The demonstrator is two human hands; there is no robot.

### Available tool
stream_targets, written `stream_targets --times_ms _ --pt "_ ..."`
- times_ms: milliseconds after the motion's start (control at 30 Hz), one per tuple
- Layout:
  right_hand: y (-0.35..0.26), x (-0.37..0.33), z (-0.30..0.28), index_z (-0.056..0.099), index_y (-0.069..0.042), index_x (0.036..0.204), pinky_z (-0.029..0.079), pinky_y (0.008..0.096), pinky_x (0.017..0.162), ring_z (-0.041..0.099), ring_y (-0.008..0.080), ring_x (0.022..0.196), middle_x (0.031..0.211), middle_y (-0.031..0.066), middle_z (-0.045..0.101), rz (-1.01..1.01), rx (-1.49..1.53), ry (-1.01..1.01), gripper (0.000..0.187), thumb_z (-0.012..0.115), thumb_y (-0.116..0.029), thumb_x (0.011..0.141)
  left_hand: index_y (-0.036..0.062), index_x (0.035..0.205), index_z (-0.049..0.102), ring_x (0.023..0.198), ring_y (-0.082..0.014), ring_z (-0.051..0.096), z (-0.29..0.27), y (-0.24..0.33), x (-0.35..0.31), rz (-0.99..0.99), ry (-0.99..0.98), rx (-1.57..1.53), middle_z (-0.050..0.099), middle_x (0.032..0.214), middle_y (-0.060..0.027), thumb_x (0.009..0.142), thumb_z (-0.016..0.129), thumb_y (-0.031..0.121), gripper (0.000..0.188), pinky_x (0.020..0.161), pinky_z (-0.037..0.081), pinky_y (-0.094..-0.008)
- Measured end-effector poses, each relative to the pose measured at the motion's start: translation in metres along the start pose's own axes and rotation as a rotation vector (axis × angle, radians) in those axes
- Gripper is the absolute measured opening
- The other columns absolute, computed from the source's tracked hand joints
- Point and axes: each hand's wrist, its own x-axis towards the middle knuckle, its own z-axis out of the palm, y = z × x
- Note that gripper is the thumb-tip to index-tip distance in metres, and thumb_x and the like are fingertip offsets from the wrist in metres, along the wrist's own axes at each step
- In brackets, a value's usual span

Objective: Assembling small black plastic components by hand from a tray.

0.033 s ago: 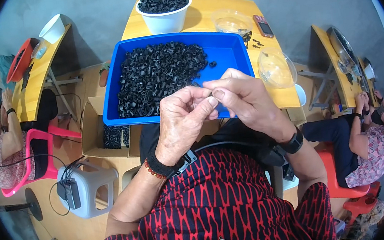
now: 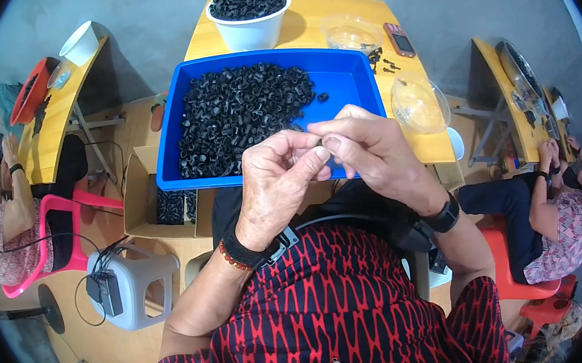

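Note:
My left hand (image 2: 281, 170) and my right hand (image 2: 372, 155) meet over the near edge of a blue tray (image 2: 179, 133). Thumbs and fingers of both are pinched together around a small dark piece (image 2: 319, 143), mostly hidden by the fingertips, so its exact shape cannot be made out. Small black ring-like plastic parts (image 2: 245, 112) are heaped across the left and middle of the tray. One loose black part (image 2: 323, 97) lies apart from the heap, on the tray's bare blue floor at the right.
Behind the tray stands a white bucket (image 2: 247, 34) heaped with black parts. To the right are two clear plastic bowls, the nearer bowl (image 2: 434, 124) and the farther bowl (image 2: 342, 24), and a phone (image 2: 399, 39). A cardboard box (image 2: 140, 215) sits below left. People work at side tables.

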Motion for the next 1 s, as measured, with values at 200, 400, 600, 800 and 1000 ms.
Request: stream_targets --times_ms 200,400,600,800,1000 --pt "0.002 -0.002 -0.001 0.066 0.003 0.110 0.051 0.0193 0.059 0.060 0.0040 0.067 0.085 0.0032 0.065 0.196 0.343 0.069 0.017 0.065 -0.003 0.094 -0.0032 0.104 0.064 0.074 -0.0131 0.069 0.001 0.002 0.001 -0.017 0.024 -0.100 0.070 0.088 -0.0096 0.092 0.067 0.002 0.013 0.068 0.059 -0.0248" --pt "0.003 0.002 -0.006 0.066 0.002 0.105 0.053 0.0189 0.064 0.065 0.0058 0.073 0.087 0.0026 0.066 0.118 0.365 0.067 0.015 0.067 0.003 0.090 -0.0023 0.105 0.063 0.076 -0.0152 0.070 -0.002 0.000 0.003 -0.032 0.020 -0.139 0.071 0.090 -0.0116 0.092 0.067 0.002 0.015 0.070 0.059 -0.0271" --pt "-0.003 0.005 -0.008 0.069 -0.001 0.096 0.053 0.0245 0.067 0.065 0.0114 0.079 0.088 0.0052 0.066 -0.048 0.011 0.094 0.014 0.067 0.006 0.085 -0.0019 0.107 0.063 0.078 -0.0165 0.071 -0.005 0.004 0.003 -0.074 -0.013 -0.176 0.071 0.093 -0.0120 0.092 0.066 0.002 0.016 0.073 0.061 -0.0290" --pt "-0.004 0.007 -0.006 0.071 -0.004 0.098 0.052 0.0280 0.067 0.066 0.0185 0.079 0.087 0.0088 0.066 -0.209 -0.125 0.111 0.019 0.065 0.008 0.084 -0.0018 0.107 0.064 0.079 -0.0163 0.071 -0.004 0.005 0.004 -0.080 -0.020 -0.191 0.071 0.094 -0.0122 0.093 0.066 0.002 0.015 0.074 0.061 -0.0290" --pt "-0.010 0.011 -0.007 0.072 -0.007 0.100 0.052 0.0298 0.067 0.066 0.0213 0.078 0.085 0.0093 0.066 -0.317 -0.201 0.064 0.027 0.063 0.011 0.081 -0.0020 0.105 0.064 0.080 -0.0162 0.071 -0.005 0.002 0.004 -0.063 -0.019 -0.164 0.071 0.095 -0.0123 0.093 0.066 0.002 0.013 0.074 0.061 -0.0287"
